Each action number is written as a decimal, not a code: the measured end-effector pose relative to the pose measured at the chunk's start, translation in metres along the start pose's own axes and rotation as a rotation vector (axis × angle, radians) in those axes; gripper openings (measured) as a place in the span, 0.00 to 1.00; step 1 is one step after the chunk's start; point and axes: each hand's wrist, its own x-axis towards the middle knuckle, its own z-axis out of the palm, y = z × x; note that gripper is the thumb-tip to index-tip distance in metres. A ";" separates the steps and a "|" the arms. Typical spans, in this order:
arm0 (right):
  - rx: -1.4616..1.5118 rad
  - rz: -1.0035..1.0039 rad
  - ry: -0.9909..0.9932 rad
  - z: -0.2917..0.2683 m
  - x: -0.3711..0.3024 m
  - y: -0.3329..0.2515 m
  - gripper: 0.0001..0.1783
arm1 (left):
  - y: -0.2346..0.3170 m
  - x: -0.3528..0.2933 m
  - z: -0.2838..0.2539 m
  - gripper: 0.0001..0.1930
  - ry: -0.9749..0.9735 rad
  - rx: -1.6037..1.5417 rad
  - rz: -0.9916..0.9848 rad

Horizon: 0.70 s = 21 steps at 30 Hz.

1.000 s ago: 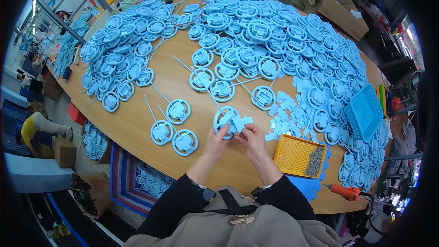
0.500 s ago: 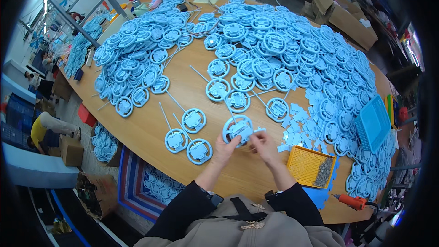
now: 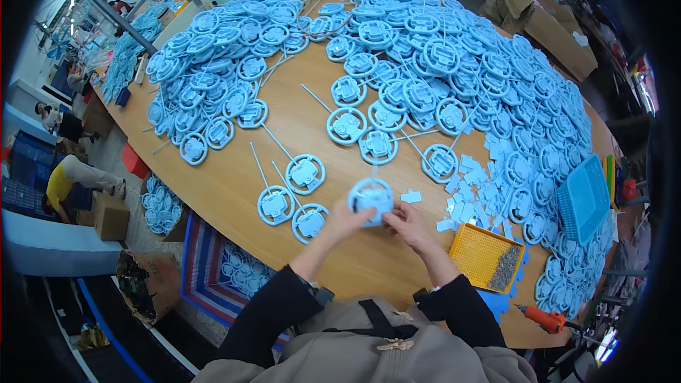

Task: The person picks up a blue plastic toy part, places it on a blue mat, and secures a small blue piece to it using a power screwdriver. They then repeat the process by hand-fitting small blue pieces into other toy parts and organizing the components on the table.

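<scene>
In front of me I hold a light-blue plastic wheel-shaped part [image 3: 371,197], a ring with a box-like centre. It is slightly blurred, and a thin stem points away from its far side. My left hand [image 3: 347,221] grips its left and near side, thumb over the front. The fingers of my right hand [image 3: 407,225] are pinched at its lower right rim; whether something small is between them is hidden. A small flat light-blue plate [image 3: 411,196] lies on the table just beyond my right hand. Left of my hands rest three similar wheel parts [image 3: 310,223] with stems.
Large heaps of wheel parts [image 3: 440,57] cover the table's far side. Loose small plates [image 3: 464,195] lie at right, near a yellow basket [image 3: 472,252] with grey screws [image 3: 506,267]. An orange electric screwdriver [image 3: 543,318] and a blue basket [image 3: 583,198] sit farther right.
My right fingers have moved from beside the small plate to the wheel part's lower right rim. The wheel part has turned slightly. The view has shifted a little.
</scene>
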 end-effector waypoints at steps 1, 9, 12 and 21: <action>-0.257 -0.073 0.019 -0.001 0.001 0.001 0.22 | -0.020 0.016 -0.013 0.22 0.031 -0.083 -0.017; -1.104 -0.462 0.355 -0.049 0.032 -0.007 0.26 | 0.011 0.096 -0.133 0.25 0.984 1.025 0.305; -1.168 -0.497 0.225 -0.056 0.047 0.009 0.24 | 0.030 0.113 -0.106 0.24 0.610 0.929 0.506; -1.005 -0.483 0.244 -0.063 0.028 0.011 0.17 | 0.035 0.172 -0.025 0.36 0.348 1.056 0.184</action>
